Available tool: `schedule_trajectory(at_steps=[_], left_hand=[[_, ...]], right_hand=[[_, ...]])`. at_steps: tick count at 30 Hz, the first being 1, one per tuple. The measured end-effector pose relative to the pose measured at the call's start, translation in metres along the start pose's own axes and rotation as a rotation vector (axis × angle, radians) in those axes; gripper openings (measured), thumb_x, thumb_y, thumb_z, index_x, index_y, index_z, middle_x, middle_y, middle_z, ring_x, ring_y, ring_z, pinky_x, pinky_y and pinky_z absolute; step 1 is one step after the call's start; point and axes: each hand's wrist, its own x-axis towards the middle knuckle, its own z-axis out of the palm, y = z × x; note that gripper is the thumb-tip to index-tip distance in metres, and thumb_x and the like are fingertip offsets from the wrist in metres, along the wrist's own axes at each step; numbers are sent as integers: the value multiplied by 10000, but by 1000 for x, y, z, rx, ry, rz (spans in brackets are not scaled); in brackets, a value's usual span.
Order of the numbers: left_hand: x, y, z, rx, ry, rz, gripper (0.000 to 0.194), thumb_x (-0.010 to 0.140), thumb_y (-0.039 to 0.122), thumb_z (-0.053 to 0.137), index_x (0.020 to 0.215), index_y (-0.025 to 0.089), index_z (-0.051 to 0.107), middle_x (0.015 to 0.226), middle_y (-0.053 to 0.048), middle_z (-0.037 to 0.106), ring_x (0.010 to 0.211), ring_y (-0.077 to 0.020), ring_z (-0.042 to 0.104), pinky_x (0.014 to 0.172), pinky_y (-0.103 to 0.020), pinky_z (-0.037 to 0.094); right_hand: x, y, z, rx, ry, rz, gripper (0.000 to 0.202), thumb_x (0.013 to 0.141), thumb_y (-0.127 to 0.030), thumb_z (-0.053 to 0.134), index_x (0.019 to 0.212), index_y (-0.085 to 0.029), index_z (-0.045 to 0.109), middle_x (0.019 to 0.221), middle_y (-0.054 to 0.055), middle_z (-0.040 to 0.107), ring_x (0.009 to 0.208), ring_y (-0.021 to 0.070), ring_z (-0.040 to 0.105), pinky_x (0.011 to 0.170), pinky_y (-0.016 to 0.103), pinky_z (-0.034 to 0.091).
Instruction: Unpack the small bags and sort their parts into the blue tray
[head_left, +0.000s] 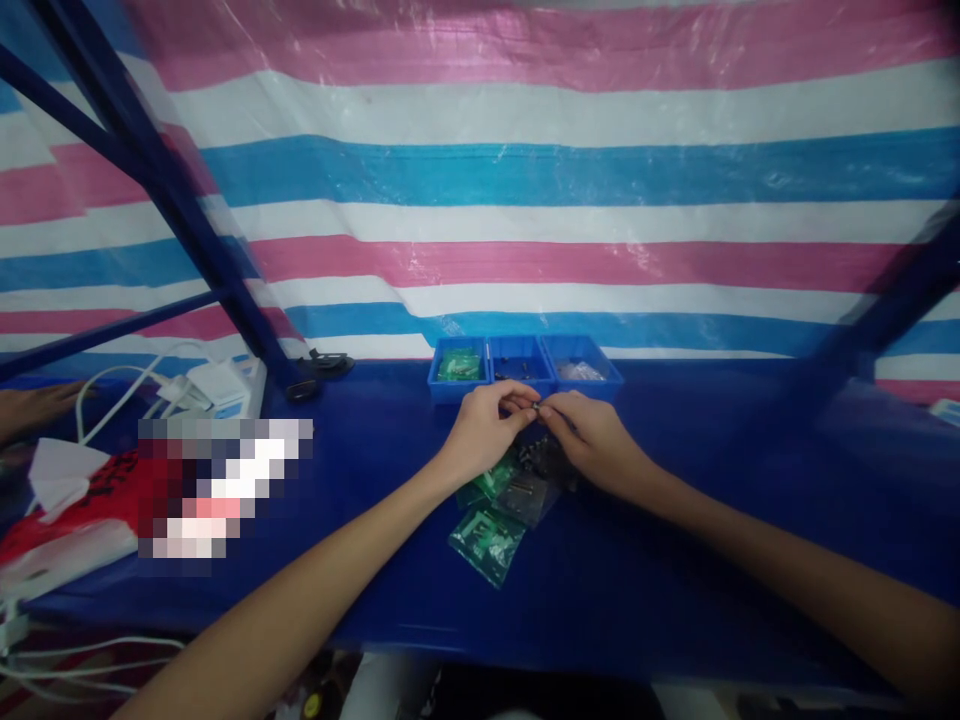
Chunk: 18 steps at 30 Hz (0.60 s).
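Left hand (486, 425), right hand (596, 435): fingers pinching 1 tiny part (535, 407) (kind unclear) between them. Purchase looks slight; slip could lose it among plastic bags (487, 543) at 6 o'clock or blue bins (457, 393) at 12 o'clock.

The bit (536, 407) between the left hand (484, 425) and right hand (591, 428) is too small to identify. Blurred blocks hide the right part of the red pack (52, 520); the left edge crops a co-worker's arm (30, 410).
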Motion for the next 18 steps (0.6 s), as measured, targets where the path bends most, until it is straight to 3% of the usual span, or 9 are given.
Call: schedule_trajectory(at_steps=[8,18], left_hand=[[0,2,-5,101,10,31,96,844,146,655,910,177,717,873,-24,724,806,-159,651,778,-307,510],[-1,2,-5,133,-21,32,136,913,234,572,877,174,688,841,-20,708,767,-151,634,747,-288,493]], right_hand=[[-1,1,3,-34,-88,-41,218,1001,-271,423,863,-190,571,781,42,612,736,182,537,662,307,384],[1,0,-2,-1,-5,-15,247,1006,-302,435,855,-200,602,790,35,651,759,188,568,686,312,395]])
